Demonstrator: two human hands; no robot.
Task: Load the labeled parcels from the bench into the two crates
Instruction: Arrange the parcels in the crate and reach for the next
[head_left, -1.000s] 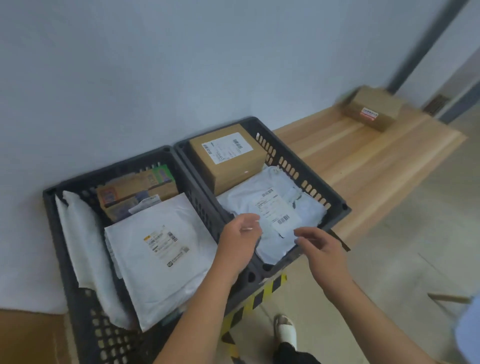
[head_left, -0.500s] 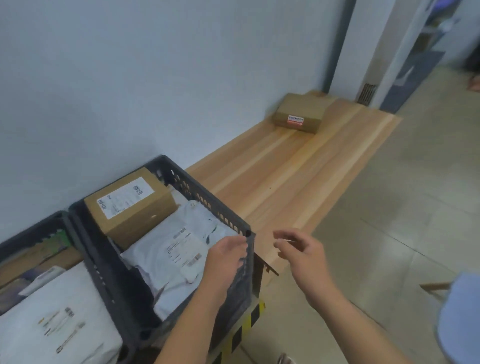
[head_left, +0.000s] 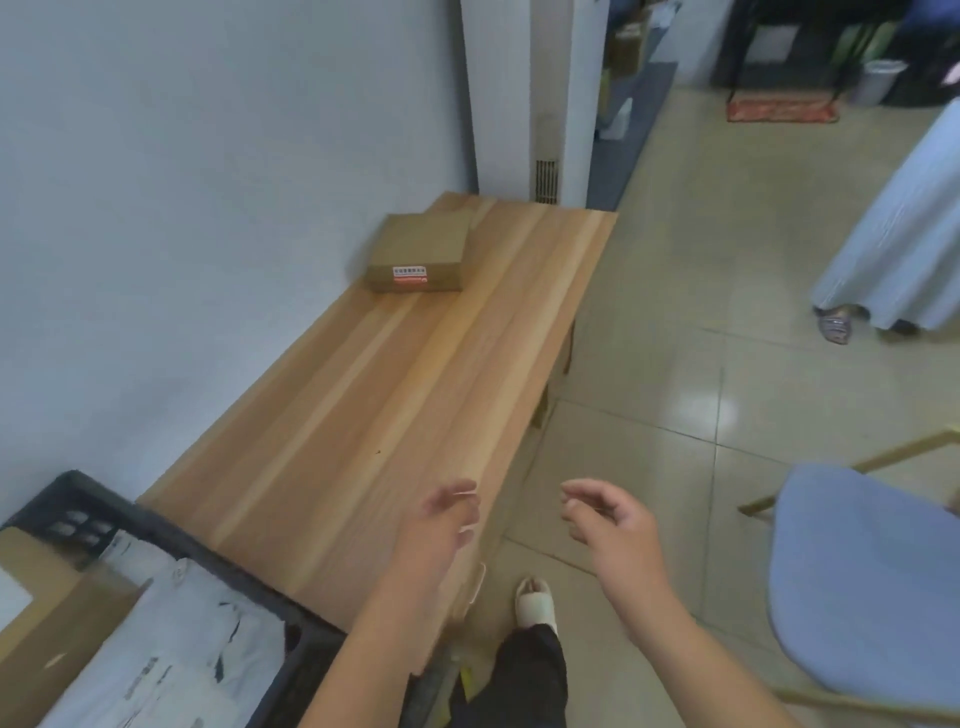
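Observation:
A flat brown cardboard parcel (head_left: 420, 252) with a small red-and-white label lies at the far end of the wooden bench (head_left: 395, 415), against the wall. At the lower left, the dark plastic crate (head_left: 156, 525) holds a white mailer bag (head_left: 171, 649) and a brown box (head_left: 47, 618). My left hand (head_left: 441, 525) hovers over the bench's near edge, fingers relaxed, holding nothing. To its right my right hand (head_left: 605, 522) hangs above the floor, loosely curled and empty. The second crate is out of view.
The grey wall runs along the bench's left side. A blue chair (head_left: 872, 587) stands at the right on the tiled floor. A person in a pale blue garment (head_left: 893, 234) stands at the far right. My foot (head_left: 535, 603) is beside the bench.
The view has swung right, away from the crates and toward the bench's far end. Both hands have left the crate and moved right, empty.

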